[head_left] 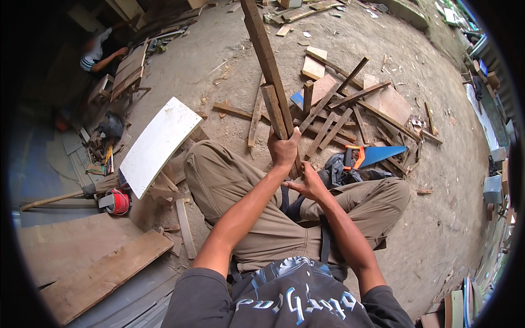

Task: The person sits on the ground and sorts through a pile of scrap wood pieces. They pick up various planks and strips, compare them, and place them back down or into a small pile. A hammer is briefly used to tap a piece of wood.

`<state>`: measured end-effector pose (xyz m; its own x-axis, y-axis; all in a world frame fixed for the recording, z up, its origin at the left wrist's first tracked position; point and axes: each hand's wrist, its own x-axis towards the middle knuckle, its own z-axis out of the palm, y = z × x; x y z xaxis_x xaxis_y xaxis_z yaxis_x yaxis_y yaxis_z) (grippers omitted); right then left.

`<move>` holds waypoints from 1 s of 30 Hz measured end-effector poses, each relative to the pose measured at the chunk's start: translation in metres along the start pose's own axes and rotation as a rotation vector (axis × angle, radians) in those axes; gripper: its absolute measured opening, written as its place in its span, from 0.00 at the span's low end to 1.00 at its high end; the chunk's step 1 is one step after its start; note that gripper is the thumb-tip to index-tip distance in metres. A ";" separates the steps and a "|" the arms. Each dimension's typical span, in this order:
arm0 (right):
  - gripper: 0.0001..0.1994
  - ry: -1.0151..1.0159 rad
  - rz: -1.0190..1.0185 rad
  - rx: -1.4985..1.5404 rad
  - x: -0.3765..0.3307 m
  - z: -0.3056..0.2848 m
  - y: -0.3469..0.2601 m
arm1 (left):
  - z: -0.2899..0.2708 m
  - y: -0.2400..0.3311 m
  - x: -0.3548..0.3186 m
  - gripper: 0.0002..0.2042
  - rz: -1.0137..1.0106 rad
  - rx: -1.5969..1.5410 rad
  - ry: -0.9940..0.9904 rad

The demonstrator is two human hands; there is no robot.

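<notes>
My left hand (284, 148) is wrapped round two wooden battens held side by side, upright in front of my crossed legs. The long batten (263, 49) runs up past the top of the view. A shorter batten (276, 112) lies against its left side. Below that grip, my right hand (310, 183) is beside the long batten's lower end, thumb and fingers apart; whether it touches the wood is hard to tell. A handsaw (377, 155) with a blue blade and orange-black handle rests on dark plastic (342, 174) near my right knee.
Scrap battens (328, 128) and plywood pieces (395, 106) lie piled ahead. At my left are a white panel (158, 145), a broom (104, 185), a red reel (117, 202) and wide boards (104, 279). Another person (98, 54) sits at the far left beside wooden panels (128, 71).
</notes>
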<state>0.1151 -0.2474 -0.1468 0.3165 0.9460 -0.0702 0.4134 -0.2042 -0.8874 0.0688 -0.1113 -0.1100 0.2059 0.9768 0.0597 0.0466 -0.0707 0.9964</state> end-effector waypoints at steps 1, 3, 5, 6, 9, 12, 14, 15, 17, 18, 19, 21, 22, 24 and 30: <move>0.38 0.060 0.006 -0.058 0.002 0.005 0.003 | 0.001 0.000 -0.001 0.14 0.006 0.008 0.002; 0.36 0.182 0.017 -0.174 0.006 0.014 0.010 | 0.006 -0.001 -0.004 0.14 0.018 0.023 0.004; 0.32 0.206 -0.028 -0.101 0.007 0.015 0.006 | 0.009 0.003 -0.008 0.11 0.046 -0.048 0.059; 0.31 0.187 0.002 -0.044 0.008 0.015 0.004 | 0.011 0.004 -0.010 0.11 0.060 -0.084 0.085; 0.27 0.160 0.003 -0.019 0.005 0.015 0.004 | 0.005 -0.013 -0.005 0.13 -0.112 -0.136 0.050; 0.25 0.114 0.025 -0.050 0.007 0.007 0.000 | -0.001 -0.012 0.006 0.13 -0.403 -0.151 -0.019; 0.24 0.092 0.037 -0.082 0.008 0.000 0.001 | -0.002 -0.004 0.008 0.15 -0.456 -0.210 -0.083; 0.24 0.082 0.017 -0.027 0.008 -0.005 0.003 | -0.001 0.001 0.007 0.16 -0.449 -0.252 -0.100; 0.24 0.056 -0.022 0.085 0.007 -0.014 0.000 | -0.004 0.000 0.008 0.19 -0.476 -0.356 -0.175; 0.21 0.100 -0.090 0.110 0.006 -0.013 0.004 | -0.007 -0.002 0.013 0.20 -0.509 -0.419 -0.238; 0.21 0.031 -0.037 0.160 0.005 -0.018 -0.001 | -0.009 -0.005 0.015 0.21 -0.543 -0.486 -0.300; 0.21 -0.108 0.072 0.260 0.002 -0.028 -0.014 | -0.009 0.003 0.014 0.20 -0.510 -0.551 -0.381; 0.22 -0.075 0.014 0.248 0.000 -0.027 -0.014 | -0.010 0.006 0.013 0.19 -0.534 -0.594 -0.416; 0.23 -0.046 0.036 0.196 -0.003 -0.028 -0.013 | -0.008 0.000 0.014 0.12 -0.561 -0.614 -0.411; 0.20 0.044 0.124 0.557 0.004 -0.022 -0.008 | -0.022 -0.005 0.031 0.07 -0.560 -0.784 -0.354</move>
<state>0.1323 -0.2472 -0.1299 0.3738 0.9097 -0.1811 -0.1381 -0.1385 -0.9807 0.0537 -0.0765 -0.1119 0.6333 0.7044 -0.3206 -0.4010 0.6529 0.6426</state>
